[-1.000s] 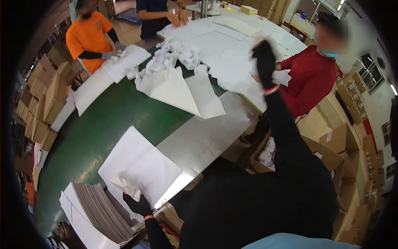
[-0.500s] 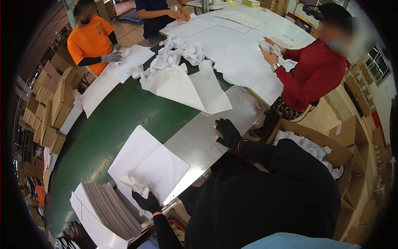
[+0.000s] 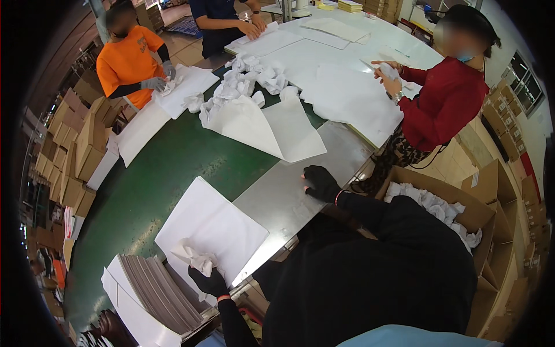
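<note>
Over the white sheets point(image 3: 217, 217) on the green table point(image 3: 133, 202), the gloved left hand point(image 3: 208, 281) has its fingers clamped on crumpled paper point(image 3: 195, 257); the gloved right hand point(image 3: 322, 184) rests on the metal panel point(image 3: 276, 199), thumb apart from its loosely bent fingers.

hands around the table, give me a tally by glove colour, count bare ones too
black-gloved: 2, the wearer's left hand and right hand
grey-gloved hands: 2
bare hands: 4
total: 8
</note>
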Available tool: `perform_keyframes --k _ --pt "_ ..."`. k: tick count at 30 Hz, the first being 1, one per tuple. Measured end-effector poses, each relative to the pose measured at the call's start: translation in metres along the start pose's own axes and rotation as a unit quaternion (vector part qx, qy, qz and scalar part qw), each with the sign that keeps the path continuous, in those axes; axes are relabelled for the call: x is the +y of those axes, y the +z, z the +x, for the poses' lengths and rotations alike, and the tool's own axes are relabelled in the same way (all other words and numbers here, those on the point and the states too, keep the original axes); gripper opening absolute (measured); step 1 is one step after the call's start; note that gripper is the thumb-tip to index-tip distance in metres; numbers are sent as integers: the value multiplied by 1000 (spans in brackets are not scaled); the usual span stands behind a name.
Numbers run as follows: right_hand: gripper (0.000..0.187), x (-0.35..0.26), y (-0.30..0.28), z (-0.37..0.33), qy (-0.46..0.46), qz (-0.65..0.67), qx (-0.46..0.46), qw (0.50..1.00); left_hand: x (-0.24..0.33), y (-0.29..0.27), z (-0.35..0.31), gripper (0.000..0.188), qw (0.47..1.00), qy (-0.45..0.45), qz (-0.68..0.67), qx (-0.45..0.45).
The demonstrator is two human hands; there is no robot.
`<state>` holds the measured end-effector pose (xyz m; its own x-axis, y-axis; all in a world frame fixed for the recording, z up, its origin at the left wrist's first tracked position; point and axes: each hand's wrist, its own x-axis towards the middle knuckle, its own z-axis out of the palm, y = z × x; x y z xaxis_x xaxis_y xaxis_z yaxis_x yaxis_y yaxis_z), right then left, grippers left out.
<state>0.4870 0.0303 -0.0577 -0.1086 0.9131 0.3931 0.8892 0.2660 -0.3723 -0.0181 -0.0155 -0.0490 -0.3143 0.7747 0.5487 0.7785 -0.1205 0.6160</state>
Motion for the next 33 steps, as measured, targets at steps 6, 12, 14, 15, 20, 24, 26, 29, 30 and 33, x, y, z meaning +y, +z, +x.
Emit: perform_keyframes --k 6,12,14,15,20,24,26,29,30,33 --pt "60 72 -30 29 198 -35 176 964 7 -6 -2 49 999 8 49 -10" --pt "14 112 -127 96 239 209 395 862 2 -8 -4 49 999 -15 29 -7" --pt "17 95 -146 101 266 107 333 899 8 -7 -2 48 999 -15 25 -17" --pt "19 90 -148 104 277 57 298 912 12 -8 -1 48 999 -16 26 -20" --pt "55 62 -47 54 182 -34 156 970 14 -4 1 46 1000 -11 4 -15" --pt "68 -7 -4 4 96 -114 -1 989 13 -3 1 45 1000 2 16 -11" --pt "66 -21 16 -11 72 -99 18 992 13 -6 0 45 1000 -2 14 -15" --pt "66 -32 20 -6 91 -86 36 992 11 -5 4 41 1000 -18 15 6" --pt "67 -34 17 -5 85 -79 25 993 11 -8 7 42 1000 -21 7 0" --pt "67 -29 13 -9 91 -91 1 992 19 -3 15 43 1000 -14 6 0"
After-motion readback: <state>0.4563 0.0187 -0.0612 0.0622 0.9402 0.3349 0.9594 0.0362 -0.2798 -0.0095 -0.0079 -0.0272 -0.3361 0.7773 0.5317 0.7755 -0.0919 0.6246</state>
